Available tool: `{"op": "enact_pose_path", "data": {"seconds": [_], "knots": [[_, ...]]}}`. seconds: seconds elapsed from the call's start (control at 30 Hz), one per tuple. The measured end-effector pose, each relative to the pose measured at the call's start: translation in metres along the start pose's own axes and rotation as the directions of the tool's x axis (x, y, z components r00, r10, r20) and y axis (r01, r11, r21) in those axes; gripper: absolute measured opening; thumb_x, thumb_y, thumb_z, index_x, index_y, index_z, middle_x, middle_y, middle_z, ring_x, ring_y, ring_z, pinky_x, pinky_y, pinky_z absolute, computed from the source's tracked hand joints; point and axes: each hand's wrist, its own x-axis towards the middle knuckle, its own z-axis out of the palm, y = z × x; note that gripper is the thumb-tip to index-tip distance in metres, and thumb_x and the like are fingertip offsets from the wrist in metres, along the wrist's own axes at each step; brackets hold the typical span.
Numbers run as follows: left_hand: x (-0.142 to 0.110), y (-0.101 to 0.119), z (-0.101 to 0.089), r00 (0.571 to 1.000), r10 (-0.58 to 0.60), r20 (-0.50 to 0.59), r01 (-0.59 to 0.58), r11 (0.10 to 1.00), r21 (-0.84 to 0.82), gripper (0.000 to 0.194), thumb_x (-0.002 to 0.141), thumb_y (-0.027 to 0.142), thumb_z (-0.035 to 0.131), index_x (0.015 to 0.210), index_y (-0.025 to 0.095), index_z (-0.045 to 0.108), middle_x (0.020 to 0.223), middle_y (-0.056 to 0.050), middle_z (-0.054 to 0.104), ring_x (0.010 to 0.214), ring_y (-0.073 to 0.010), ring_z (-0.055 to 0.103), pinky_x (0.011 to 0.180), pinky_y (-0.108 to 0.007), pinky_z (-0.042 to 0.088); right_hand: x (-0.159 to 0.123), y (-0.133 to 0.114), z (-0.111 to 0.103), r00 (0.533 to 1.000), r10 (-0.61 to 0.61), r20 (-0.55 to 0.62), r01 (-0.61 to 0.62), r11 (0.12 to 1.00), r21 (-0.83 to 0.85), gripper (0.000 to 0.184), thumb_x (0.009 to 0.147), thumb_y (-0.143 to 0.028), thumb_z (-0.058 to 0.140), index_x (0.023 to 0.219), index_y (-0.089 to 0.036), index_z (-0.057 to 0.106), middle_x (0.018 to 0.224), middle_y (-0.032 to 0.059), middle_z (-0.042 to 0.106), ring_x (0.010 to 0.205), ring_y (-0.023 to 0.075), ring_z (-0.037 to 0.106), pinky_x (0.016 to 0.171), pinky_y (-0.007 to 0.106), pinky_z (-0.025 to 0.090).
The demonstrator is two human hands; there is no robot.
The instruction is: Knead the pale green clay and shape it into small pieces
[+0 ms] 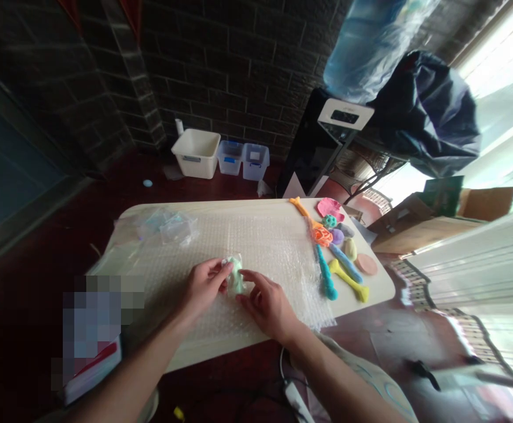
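Too hard a squeeze from me could dent the small, pale green, lumpy piece in clear plastic film (235,276), which looks soft, though I can't be sure of its material. It is between my hands, over the middle of the wide, clear plastic bubble-wrap sheet (265,247). If the film is slick, a sudden tug could pull the piece from my grip and drop it onto the sheet. The sheet seems to lie loose on the pale, round-cornered counter (382,288), so a dragging forearm might shift it and nudge the teal, knobbly, clay-like stick (326,273) at the sheet's right edge, or the orange, openwork, clay-like piece (322,236) at that same edge, farther from me. The yellow, bone-shaped, clay-like piece (348,281), just right of the sheet, looks safer.

My left hand (208,281) is nearly closed, thumb and fingers pinching the wrapped piece by its left side. My right hand (267,302) is half open, fingers curved, with a gap between thumb and forefinger; their tips are at the piece's right side. I cannot tell whether they grip the film or only rest against it.
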Motion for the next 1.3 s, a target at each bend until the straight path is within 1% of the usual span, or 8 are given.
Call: {"op": "enact_pose_path", "data": {"seconds": [0.2, 0.3, 0.4, 0.57, 0.73, 0.9, 1.13, 1.3], "knots": [[-0.005, 0.003, -0.005, 0.998, 0.05, -0.028, -0.049, 0.998, 0.048, 0.038, 0.083, 0.052, 0.075, 0.091, 0.014, 0.074, 0.071, -0.003, 0.07, 0.062, -0.0158, 0.063, 0.055, -0.024, 0.052, -0.003, -0.005, -0.003, 1.0, 0.023, 0.004, -0.024, 0.993, 0.112, 0.045, 0.09, -0.029, 0.074, 0.13, -0.024, 0.055, 0.115, 0.0091, 0.074, 0.068, 0.0145, 0.067, 0.061, 0.028, 0.054], [-0.01, 0.006, -0.008, 0.991, 0.132, 0.02, -0.134, 0.977, 0.169, 0.036, 0.089, 0.051, 0.07, 0.09, 0.015, 0.077, 0.072, -0.004, 0.071, 0.064, -0.0168, 0.064, 0.06, -0.025, 0.052, -0.002, -0.005, -0.004, 0.996, 0.091, 0.02, -0.093, 0.959, 0.268, 0.05, 0.093, -0.041, 0.073, 0.135, -0.023, 0.055, 0.109, 0.0085, 0.074, 0.071, 0.0153, 0.068, 0.059, 0.026, 0.052], [-0.019, 0.011, -0.007, 0.968, 0.222, 0.12, -0.248, 0.926, 0.285, 0.033, 0.094, 0.047, 0.066, 0.086, 0.017, 0.079, 0.077, -0.005, 0.073, 0.069, -0.0175, 0.066, 0.063, -0.025, 0.05, 0.002, -0.002, -0.005, 0.986, 0.165, -0.029, -0.14, 0.906, 0.4, 0.043, 0.098, -0.049, 0.064, 0.132, -0.022, 0.061, 0.099, 0.0063, 0.072, 0.073, 0.0154, 0.066, 0.061, 0.026, 0.05], [-0.032, 0.02, -0.005, 0.924, 0.323, 0.205, -0.381, 0.83, 0.409, 0.031, 0.098, 0.038, 0.062, 0.081, 0.018, 0.079, 0.079, -0.004, 0.073, 0.073, -0.0169, 0.066, 0.066, -0.025, 0.047, 0.005, 0.004, -0.005, 0.976, 0.216, -0.034, -0.179, 0.878, 0.444, 0.037, 0.093, -0.053, 0.071, 0.087, -0.017, 0.075, 0.068, 0.0013, 0.063, 0.061, 0.0141, 0.056, 0.057, 0.027, 0.043], [-0.034, 0.021, -0.007, 0.951, 0.274, 0.143, -0.308, 0.877, 0.369, 0.033, 0.097, 0.04, 0.064, 0.076, 0.016, 0.076, 0.072, -0.002, 0.068, 0.066, -0.0153, 0.061, 0.061, -0.024, 0.044, 0.004, 0.001, -0.007, 0.976, 0.211, -0.059, -0.17, 0.897, 0.408, 0.035, 0.091, -0.051, 0.075, 0.082, -0.017, 0.075, 0.067, 0.0024, 0.066, 0.061, 0.0151, 0.057, 0.058, 0.028, 0.042], [-0.032, 0.017, -0.005, 0.976, 0.193, 0.099, -0.211, 0.95, 0.23, 0.033, 0.094, 0.042, 0.067, 0.075, 0.015, 0.074, 0.067, -0.001, 0.065, 0.064, -0.015, 0.057, 0.059, -0.025, 0.042, 0.006, -0.006, -0.007, 0.973, 0.23, -0.032, -0.186, 0.854, 0.485, 0.037, 0.09, -0.052, 0.075, 0.079, -0.017, 0.072, 0.061, -0.0005, 0.06, 0.056, 0.0121, 0.05, 0.055, 0.026, 0.038], [-0.03, 0.011, 0.001, 0.967, 0.025, 0.255, -0.016, 0.999, -0.036, 0.034, 0.093, 0.049, 0.067, 0.087, 0.015, 0.071, 0.081, -0.003, 0.068, 0.078, -0.0167, 0.061, 0.071, -0.026, 0.047, 0.005, 0.002, -0.008, 0.955, 0.294, -0.019, -0.215, 0.74, 0.637, 0.041, 0.092, -0.052, 0.073, 0.074, -0.017, 0.065, 0.057, -0.002, 0.058, 0.052, 0.0097, 0.047, 0.052, 0.025, 0.035], [-0.037, 0.008, 0.007, 0.9, -0.112, 0.422, 0.185, 0.974, -0.135, 0.033, 0.09, 0.044, 0.075, 0.104, 0.014, 0.072, 0.093, -0.006, 0.071, 0.078, -0.0142, 0.063, 0.068, -0.022, 0.048, 0.006, 0.004, -0.012, 0.937, 0.346, -0.04, -0.222, 0.681, 0.698, 0.037, 0.09, -0.049, 0.076, 0.077, -0.016, 0.067, 0.058, -0.0018, 0.06, 0.051, 0.0097, 0.05, 0.05, 0.024, 0.037]]}}
